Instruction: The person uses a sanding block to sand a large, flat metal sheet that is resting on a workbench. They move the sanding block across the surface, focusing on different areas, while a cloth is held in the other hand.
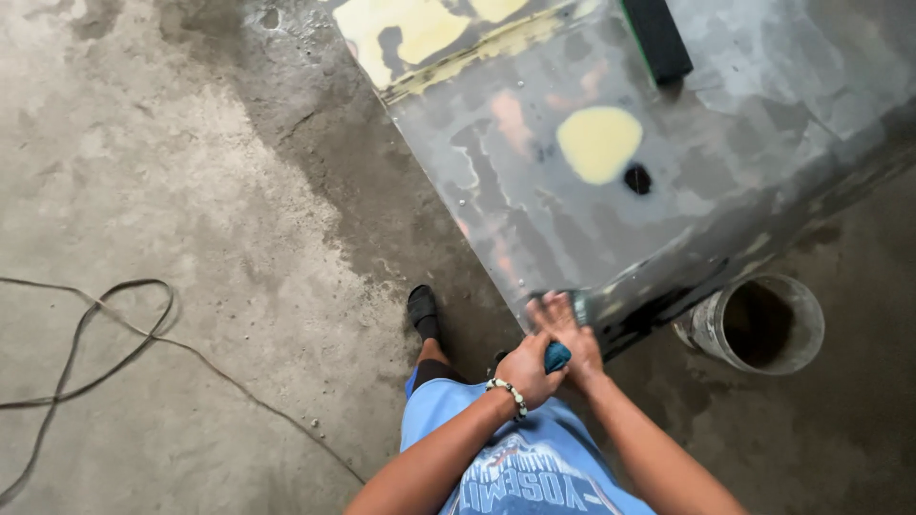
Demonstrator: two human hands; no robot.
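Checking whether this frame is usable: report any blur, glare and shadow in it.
Head view: right hand smeared by motion blur at the grey panel edge; left hand sharper; soft, even light, no hard shadows; mild sheen on the panel; bucket interior dark.

Stained grey concrete floor — a dark cable looping left, a worn bucket standing right.
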